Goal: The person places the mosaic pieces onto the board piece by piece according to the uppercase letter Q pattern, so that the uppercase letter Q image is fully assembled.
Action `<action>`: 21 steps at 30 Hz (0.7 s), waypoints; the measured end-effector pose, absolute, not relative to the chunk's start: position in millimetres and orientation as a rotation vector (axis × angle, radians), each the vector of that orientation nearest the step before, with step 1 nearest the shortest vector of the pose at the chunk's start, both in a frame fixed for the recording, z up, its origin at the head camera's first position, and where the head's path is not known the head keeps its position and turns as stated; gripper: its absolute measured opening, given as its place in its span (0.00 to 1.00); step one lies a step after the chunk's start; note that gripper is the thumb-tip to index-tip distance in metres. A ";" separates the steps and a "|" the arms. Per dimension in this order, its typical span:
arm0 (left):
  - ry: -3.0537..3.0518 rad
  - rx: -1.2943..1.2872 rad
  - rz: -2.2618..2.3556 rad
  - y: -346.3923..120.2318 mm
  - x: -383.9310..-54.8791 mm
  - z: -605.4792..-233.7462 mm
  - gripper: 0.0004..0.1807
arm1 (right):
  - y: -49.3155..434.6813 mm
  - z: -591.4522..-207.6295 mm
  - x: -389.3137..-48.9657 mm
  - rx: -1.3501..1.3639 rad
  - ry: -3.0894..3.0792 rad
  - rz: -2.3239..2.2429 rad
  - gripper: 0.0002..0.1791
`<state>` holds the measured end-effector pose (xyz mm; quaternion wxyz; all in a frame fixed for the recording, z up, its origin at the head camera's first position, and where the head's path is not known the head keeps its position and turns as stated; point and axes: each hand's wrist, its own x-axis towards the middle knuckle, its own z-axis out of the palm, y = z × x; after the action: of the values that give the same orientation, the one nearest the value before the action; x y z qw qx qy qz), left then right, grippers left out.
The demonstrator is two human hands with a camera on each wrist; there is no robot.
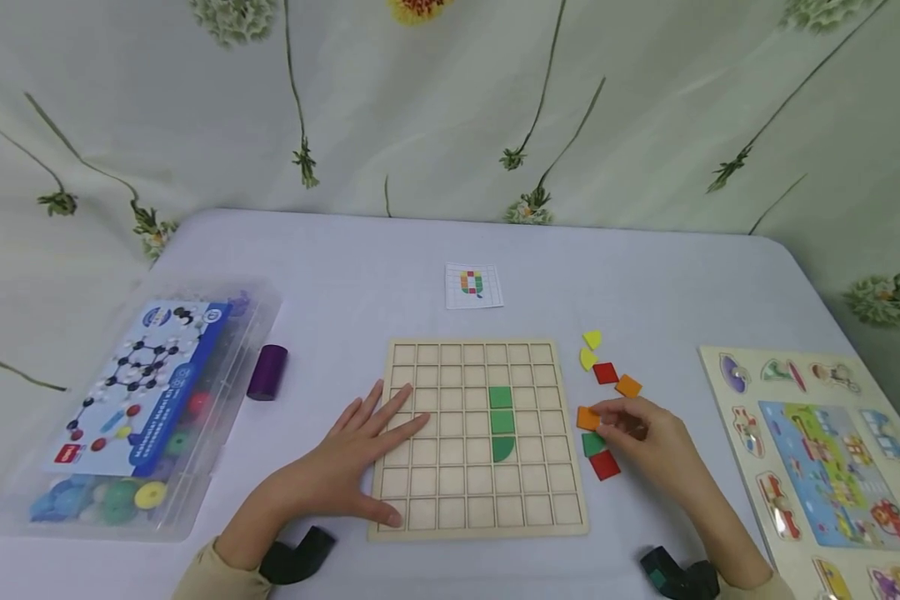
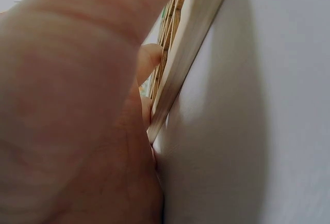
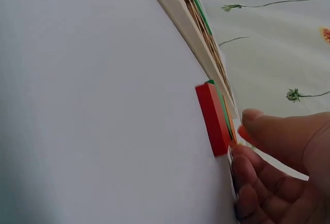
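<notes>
The left hand (image 1: 367, 458) lies with fingers spread over the left side of a wooden grid board (image 1: 450, 483), its thumb on the lower left corner. Three green tiles (image 1: 502, 421) form a column on the board: two squares above a quarter-round. To the right of the board, the right hand (image 1: 645, 437) pinches an orange square tile (image 1: 588, 417) at its edge; a bit of orange shows against the thumb (image 3: 268, 131) in the right wrist view. Just below lie a green tile (image 1: 592, 444) and a red tile (image 1: 604, 465).
Two yellow tiles (image 1: 589, 350), a red tile (image 1: 604, 372) and another orange tile (image 1: 628, 385) lie farther back. A pattern card (image 1: 487, 296) sits behind the board. At left are a clear plastic case (image 1: 195, 492) and a purple cylinder (image 1: 267, 372); at right, a picture puzzle (image 1: 727, 375).
</notes>
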<state>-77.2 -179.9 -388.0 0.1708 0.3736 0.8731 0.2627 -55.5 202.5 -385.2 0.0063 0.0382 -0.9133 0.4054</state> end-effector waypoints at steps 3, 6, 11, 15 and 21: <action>2.485 1.057 0.747 -180.2 -77.2 -387.7 0.59 | 196.6 -385.5 -61.6 0.102 -2.884 1.170 0.12; 2.482 1.051 0.749 -180.4 -77.0 -387.4 0.59 | 191.8 -384.7 -65.0 0.083 -2.912 1.093 0.12; 2.480 1.051 0.753 -180.5 -76.4 -386.5 0.59 | 187.6 -382.8 -65.4 0.085 -2.920 1.058 0.12; 2.481 1.054 0.751 -180.8 -76.7 -386.2 0.59 | 186.3 -382.4 -65.3 0.077 -2.918 1.074 0.12; 2.480 1.056 0.741 -181.2 -77.3 -387.6 0.59 | 182.9 -375.6 -72.2 0.066 -2.866 1.191 0.06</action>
<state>-77.3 -181.2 -387.6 0.1719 0.3722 0.8739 0.2612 -72.2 182.9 -375.6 0.0185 0.0212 -0.9230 0.3837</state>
